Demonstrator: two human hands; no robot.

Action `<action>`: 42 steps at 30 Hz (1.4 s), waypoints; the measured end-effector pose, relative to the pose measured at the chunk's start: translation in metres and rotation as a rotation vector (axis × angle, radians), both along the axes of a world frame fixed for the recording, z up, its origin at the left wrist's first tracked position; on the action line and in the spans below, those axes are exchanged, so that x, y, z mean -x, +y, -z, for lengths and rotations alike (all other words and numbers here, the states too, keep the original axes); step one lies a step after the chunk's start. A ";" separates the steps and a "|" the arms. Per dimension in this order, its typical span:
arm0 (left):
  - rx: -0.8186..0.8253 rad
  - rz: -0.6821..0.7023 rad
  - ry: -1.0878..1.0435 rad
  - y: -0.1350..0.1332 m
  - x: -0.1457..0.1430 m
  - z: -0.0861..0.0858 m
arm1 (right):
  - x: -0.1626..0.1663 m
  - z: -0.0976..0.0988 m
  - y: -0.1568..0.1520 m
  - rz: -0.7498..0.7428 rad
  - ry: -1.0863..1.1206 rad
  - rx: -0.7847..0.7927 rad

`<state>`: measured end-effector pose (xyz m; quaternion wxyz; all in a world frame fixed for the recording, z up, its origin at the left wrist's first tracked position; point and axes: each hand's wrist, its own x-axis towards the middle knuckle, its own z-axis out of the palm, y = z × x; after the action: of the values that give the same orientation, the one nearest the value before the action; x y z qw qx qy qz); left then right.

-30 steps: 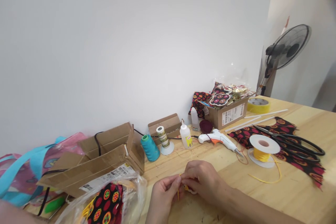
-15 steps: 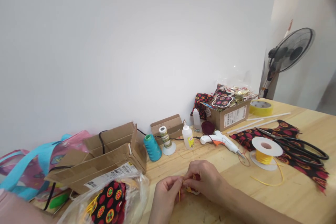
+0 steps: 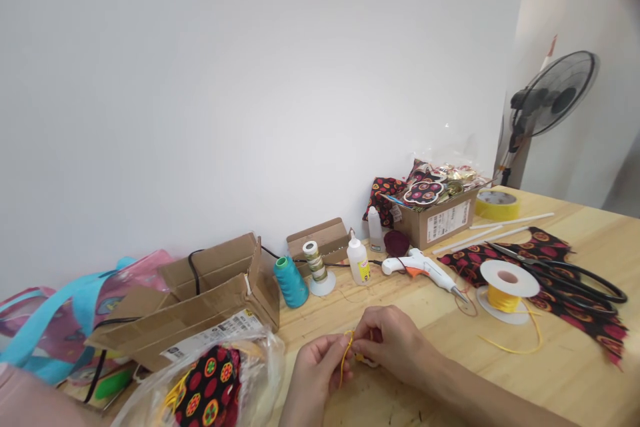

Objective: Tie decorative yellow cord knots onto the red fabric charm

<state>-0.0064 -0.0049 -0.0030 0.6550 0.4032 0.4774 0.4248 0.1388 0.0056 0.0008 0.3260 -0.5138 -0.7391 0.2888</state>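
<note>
At the front middle of the table, my left hand (image 3: 320,367) pinches a yellow cord (image 3: 344,360) between thumb and index finger. A small loop of it shows above the fingertips, and a loose end hangs down. My right hand (image 3: 393,343) is closed just beside it, fingertips on the same cord. Under the right hand, a white-edged piece (image 3: 367,361) with some yellow peeks out; most of it is hidden. A spool of yellow cord (image 3: 509,280) stands to the right, its free end curling on the wood.
Black scissors (image 3: 575,277) lie on patterned fabric (image 3: 607,332) at right. A white glue gun (image 3: 420,267), glue bottle (image 3: 357,260) and teal thread cone (image 3: 291,283) line the back. Left are a cardboard box (image 3: 200,307) and a plastic bag (image 3: 267,373) of patterned pieces.
The yellow cord now forms a visible loop above my left fingertips. My hands have drawn slightly apart, the right one shifting a little to the right.
</note>
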 end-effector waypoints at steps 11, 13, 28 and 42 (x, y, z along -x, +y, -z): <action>0.003 0.014 0.121 0.003 0.001 0.007 | 0.001 0.002 -0.001 0.016 -0.005 -0.063; 0.002 0.015 0.132 0.002 0.002 0.006 | 0.002 0.003 -0.001 0.006 0.015 -0.073; -0.143 -0.034 0.283 0.001 -0.006 -0.001 | 0.007 0.026 0.005 -0.027 0.340 0.161; -0.003 0.033 0.021 0.002 -0.001 0.002 | 0.009 0.015 0.006 -0.061 0.569 0.251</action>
<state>-0.0058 -0.0027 -0.0053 0.6560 0.4165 0.4770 0.4106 0.1298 0.0119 -0.0144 0.4447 -0.4262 -0.5920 0.5197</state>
